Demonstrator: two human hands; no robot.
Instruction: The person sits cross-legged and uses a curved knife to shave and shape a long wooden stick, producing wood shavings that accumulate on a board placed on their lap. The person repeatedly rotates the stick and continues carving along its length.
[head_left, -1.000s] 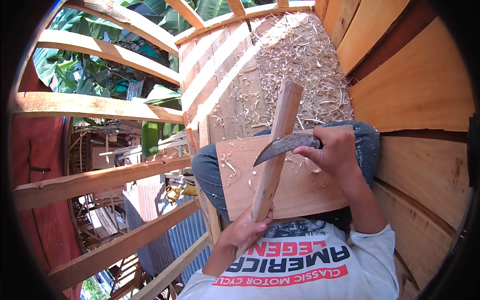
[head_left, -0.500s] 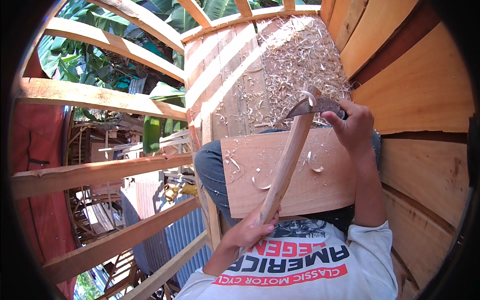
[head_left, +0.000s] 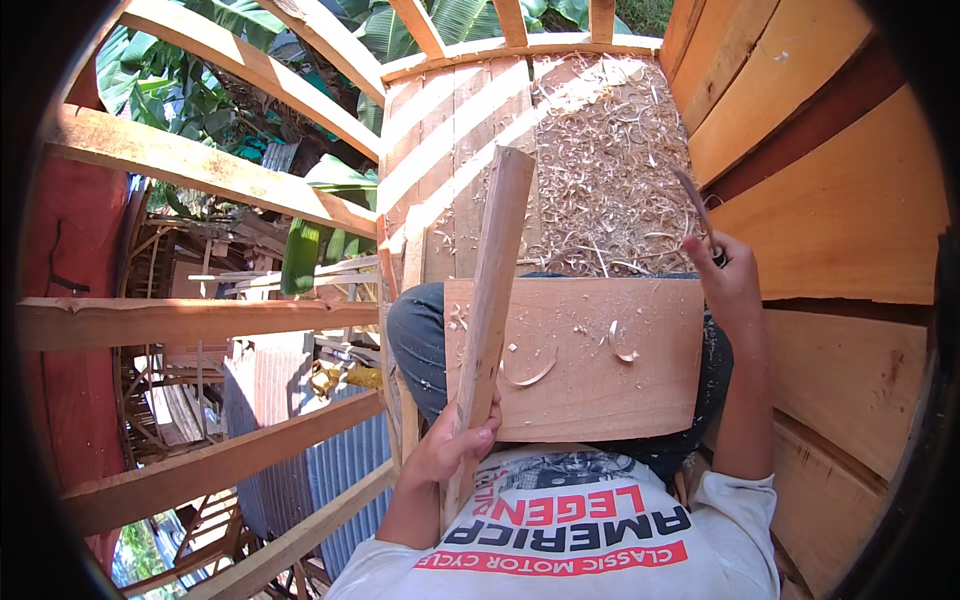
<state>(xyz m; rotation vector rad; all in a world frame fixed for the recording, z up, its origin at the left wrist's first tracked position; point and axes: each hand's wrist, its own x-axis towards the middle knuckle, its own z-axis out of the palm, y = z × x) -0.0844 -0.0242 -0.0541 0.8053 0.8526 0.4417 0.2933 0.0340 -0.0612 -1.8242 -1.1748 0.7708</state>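
Note:
My left hand is wrapped round the lower part of a long wooden stick, which stands tilted up with its lower end against my shirt. Off to the right, my right hand grips a knife with a dark curved blade, seen nearly edge-on and apart from the stick. Its handle is mostly hidden in my fingers. Across my lap lies a flat wooden board, with a few curled wood shavings and small chips on it.
Wood shavings thickly cover the right part of the plank floor ahead. Plank walls rise close on my right. On the left, wooden rails border a drop towards corrugated metal sheets and banana leaves.
The knife has left the stick and moved right, its blade turned upward. The stick's upper end has swung left and now stands more upright. A curled shaving at its top is gone.

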